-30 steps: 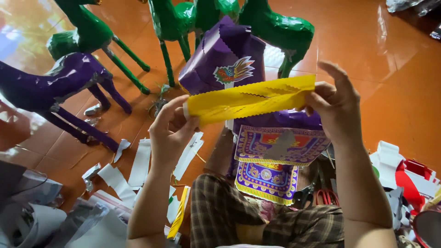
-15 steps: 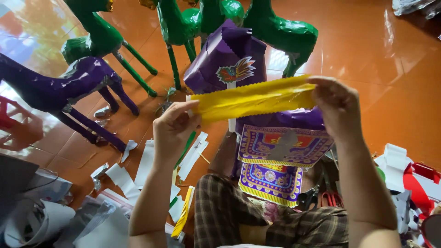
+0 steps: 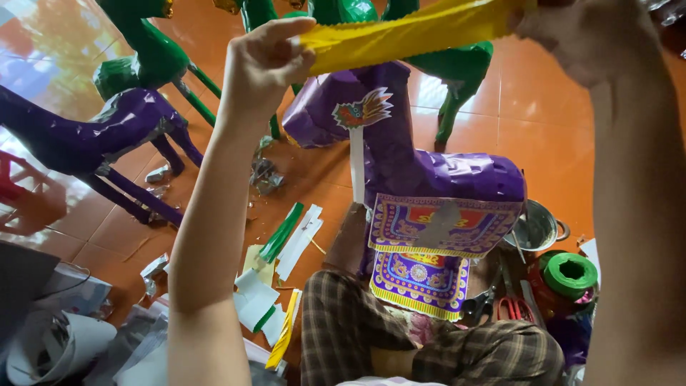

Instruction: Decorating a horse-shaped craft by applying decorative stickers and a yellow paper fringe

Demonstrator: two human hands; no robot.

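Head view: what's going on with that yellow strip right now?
A person holds a yellow paper strip stretched between the left hand and right hand, raised above a purple paper horse that stands by their lap. Green paper horses and another purple one stand on the orange tile floor, with paper scraps around.

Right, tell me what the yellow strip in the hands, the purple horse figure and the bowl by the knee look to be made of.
Yellow strip: thin matte paper, probably; it creases and has a zigzag edge.
Purple horse figure: glossy paper or foil, judging by the wrinkles and highlights; what lies underneath is hidden.
Bowl: metal, likely steel, with a silvery mirror-like shine.
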